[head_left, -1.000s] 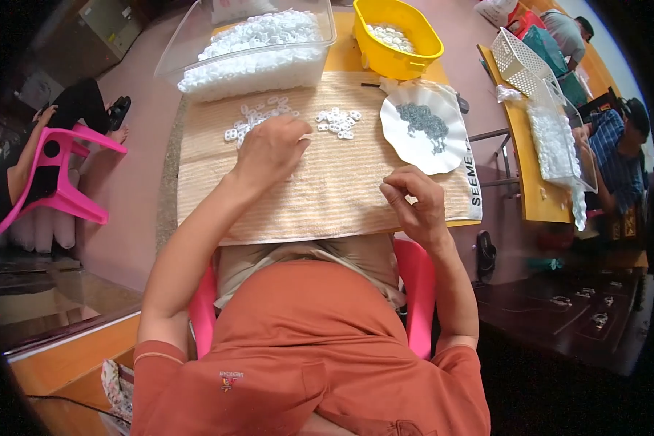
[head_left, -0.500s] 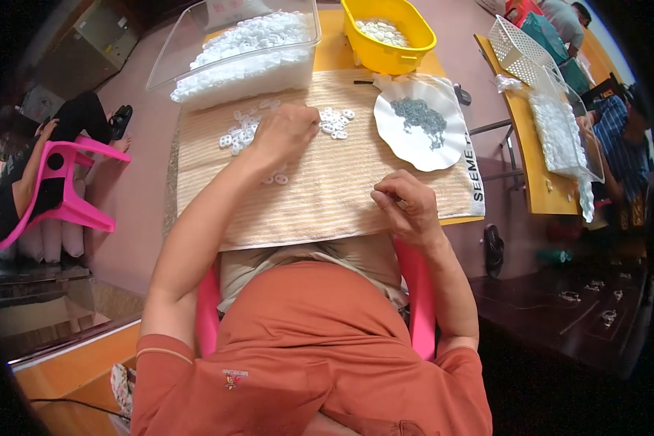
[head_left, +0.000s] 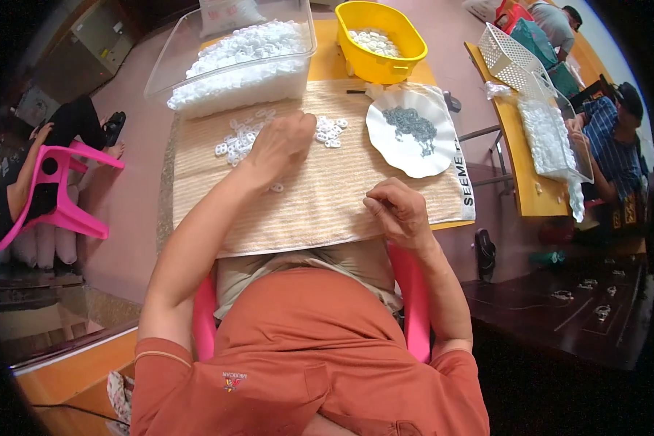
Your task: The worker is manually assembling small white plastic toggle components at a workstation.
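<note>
Head view, big things first: what lies around the two hands?

— A striped mat (head_left: 320,196) covers the surface, and both hands rest on it. Beyond the left hand (head_left: 280,145) stands a clear tub (head_left: 232,62) heaped with white pieces; beyond the right hand (head_left: 400,211) sits a yellow basin (head_left: 381,40), and nearer it a white plate (head_left: 414,134) carrying small grey parts (head_left: 410,123).

— And the left grip?

— Fingers are curled down onto a scatter of small white pieces (head_left: 240,138) spread at its fingertips, with a second little cluster (head_left: 330,131) just to its right. Whether it has actually pinched one I cannot tell; the hand hides its own fingertips.

— The right grip?

— Closed into a loose pinch, thumb against fingers, just this side of the plate. Something tiny may sit in it, but it is too small to make out.

— Anything smaller?

— One stray white piece (head_left: 276,187) lies on the mat beside the left wrist.
</note>
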{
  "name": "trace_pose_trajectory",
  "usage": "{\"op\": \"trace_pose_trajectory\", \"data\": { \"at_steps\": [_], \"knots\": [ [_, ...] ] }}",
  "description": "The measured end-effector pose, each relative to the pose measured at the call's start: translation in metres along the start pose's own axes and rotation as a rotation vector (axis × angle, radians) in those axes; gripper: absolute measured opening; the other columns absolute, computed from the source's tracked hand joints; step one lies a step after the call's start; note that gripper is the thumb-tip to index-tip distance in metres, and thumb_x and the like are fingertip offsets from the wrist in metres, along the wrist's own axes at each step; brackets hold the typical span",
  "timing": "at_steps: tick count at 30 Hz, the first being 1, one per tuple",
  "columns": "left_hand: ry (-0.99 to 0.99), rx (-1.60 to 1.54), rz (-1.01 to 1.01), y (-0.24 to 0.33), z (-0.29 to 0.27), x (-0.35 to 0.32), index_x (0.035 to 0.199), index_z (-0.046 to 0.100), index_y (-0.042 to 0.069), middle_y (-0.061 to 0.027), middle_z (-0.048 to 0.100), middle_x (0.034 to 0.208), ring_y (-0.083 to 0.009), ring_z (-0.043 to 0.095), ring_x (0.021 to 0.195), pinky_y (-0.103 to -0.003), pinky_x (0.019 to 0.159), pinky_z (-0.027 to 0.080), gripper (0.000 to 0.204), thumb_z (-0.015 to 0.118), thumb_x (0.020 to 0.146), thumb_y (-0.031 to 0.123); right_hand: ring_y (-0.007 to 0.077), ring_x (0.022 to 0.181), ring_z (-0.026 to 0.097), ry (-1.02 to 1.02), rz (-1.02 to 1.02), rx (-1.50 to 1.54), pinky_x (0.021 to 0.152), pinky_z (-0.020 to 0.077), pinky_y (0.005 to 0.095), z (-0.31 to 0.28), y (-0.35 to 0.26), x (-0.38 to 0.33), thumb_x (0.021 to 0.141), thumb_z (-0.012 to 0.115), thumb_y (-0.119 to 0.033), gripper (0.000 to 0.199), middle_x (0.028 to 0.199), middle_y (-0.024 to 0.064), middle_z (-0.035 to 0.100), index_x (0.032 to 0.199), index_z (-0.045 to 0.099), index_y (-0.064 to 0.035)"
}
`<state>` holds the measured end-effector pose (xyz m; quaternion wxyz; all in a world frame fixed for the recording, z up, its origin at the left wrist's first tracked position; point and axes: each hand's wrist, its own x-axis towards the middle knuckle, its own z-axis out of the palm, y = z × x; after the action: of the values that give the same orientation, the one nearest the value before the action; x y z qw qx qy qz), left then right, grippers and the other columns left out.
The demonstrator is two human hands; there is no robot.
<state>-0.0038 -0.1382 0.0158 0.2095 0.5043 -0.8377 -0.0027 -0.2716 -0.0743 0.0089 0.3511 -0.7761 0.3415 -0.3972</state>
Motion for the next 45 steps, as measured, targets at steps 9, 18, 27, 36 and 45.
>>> {"op": "trace_pose_trajectory", "data": {
  "at_steps": [9, 18, 27, 36, 45],
  "knots": [
    [0.086, -0.704, -0.275, 0.08, -0.034, -0.039, 0.092, 0.06, -0.002, -0.0194, 0.064, 0.081, -0.0313, 0.065, 0.073, -0.038, 0.064, 0.05, 0.012, 0.058, 0.091, 0.009, 0.008, 0.071, 0.054, 0.152, -0.032, 0.098, 0.063, 0.0443, 0.0216, 0.009, -0.024, 0.02, 0.088, 0.062, 0.005, 0.007, 0.081, 0.0046, 0.059, 0.093, 0.058, 0.0013],
    [-0.035, -1.597, -0.559, 0.099, -0.036, -0.061, 0.097, 0.061, -0.004, -0.008, 0.067, 0.089, -0.0142, 0.066, 0.079, -0.026, 0.07, 0.056, 0.013, 0.058, 0.095, 0.008, 0.0097, 0.072, 0.057, 0.184, -0.151, 0.076, 0.064, 0.048, 0.0231, 0.032, -0.037, 0.029, 0.088, 0.061, 0.006, 0.009, 0.087, 0.006, 0.06, 0.094, 0.058, 0.0014],
    [-0.153, -1.943, -0.724, 0.089, -0.029, -0.075, 0.098, 0.061, 0.0, -0.0059, 0.064, 0.09, -0.0128, 0.063, 0.079, -0.026, 0.072, 0.055, 0.012, 0.066, 0.089, 0.006, 0.0109, 0.074, 0.059, 0.108, -0.017, 0.378, 0.067, 0.0495, 0.0239, 0.044, -0.03, 0.021, 0.088, 0.062, 0.004, 0.008, 0.085, 0.0068, 0.061, 0.095, 0.059, 0.0014],
    [0.006, -1.927, -0.768, 0.094, -0.022, -0.08, 0.106, 0.06, 0.002, -0.007, 0.066, 0.095, -0.0126, 0.064, 0.081, -0.025, 0.07, 0.055, 0.019, 0.067, 0.089, 0.007, 0.011, 0.077, 0.062, 0.053, 0.16, 0.645, 0.069, 0.0514, 0.0229, 0.05, -0.033, 0.014, 0.092, 0.058, 0.003, 0.008, 0.089, 0.0062, 0.061, 0.1, 0.059, 0.0048],
    [0.005, -2.033, -0.875, 0.093, -0.017, -0.086, 0.101, 0.063, 0.001, -0.0054, 0.066, 0.089, -0.0105, 0.064, 0.077, -0.022, 0.068, 0.056, 0.013, 0.062, 0.093, 0.011, 0.0114, 0.08, 0.062, 0.026, 0.07, 0.603, 0.07, 0.0522, 0.0231, 0.054, -0.023, 0.012, 0.091, 0.059, 0.005, 0.009, 0.097, 0.0082, 0.058, 0.1, 0.059, 0.0048]
  ]
}}
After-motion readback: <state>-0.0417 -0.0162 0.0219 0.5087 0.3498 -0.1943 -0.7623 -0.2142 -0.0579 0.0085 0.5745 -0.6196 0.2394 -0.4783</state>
